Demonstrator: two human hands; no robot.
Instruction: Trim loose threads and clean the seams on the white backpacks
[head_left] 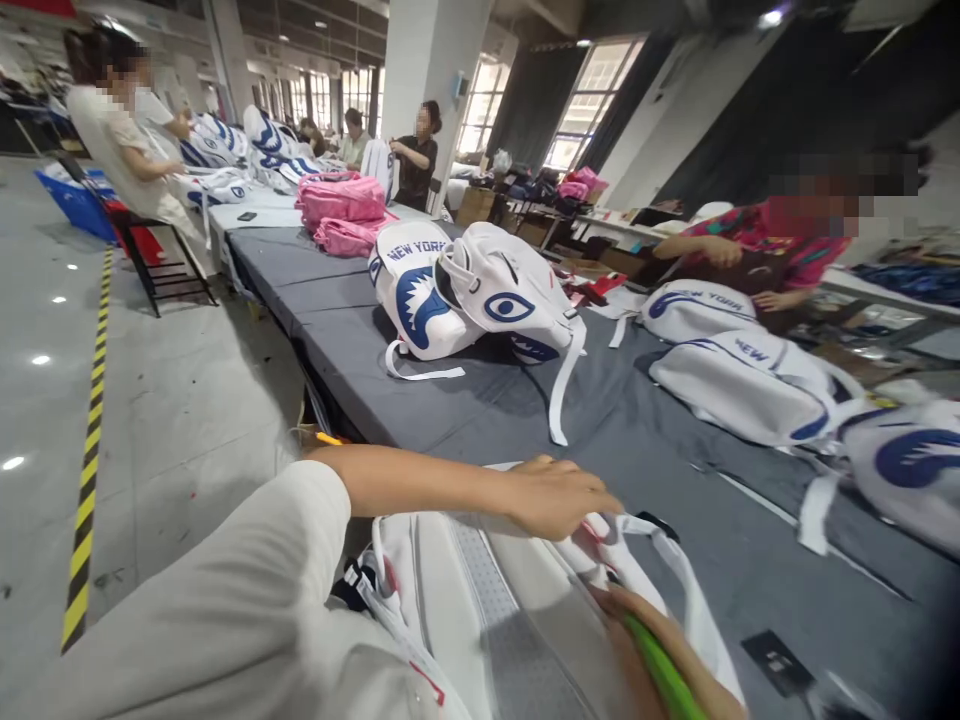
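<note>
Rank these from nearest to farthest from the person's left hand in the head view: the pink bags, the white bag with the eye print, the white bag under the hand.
1. White bag under the left hand, touching.
2. Eye-print bag, mid-table.
3. Pink bags, far end, left.

Short white sleeve (247, 590), bare forearms.

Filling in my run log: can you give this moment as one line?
left hand: grips top of white backpack | right hand: under backpack, green tool, grip unclear | table: more backpacks
</note>
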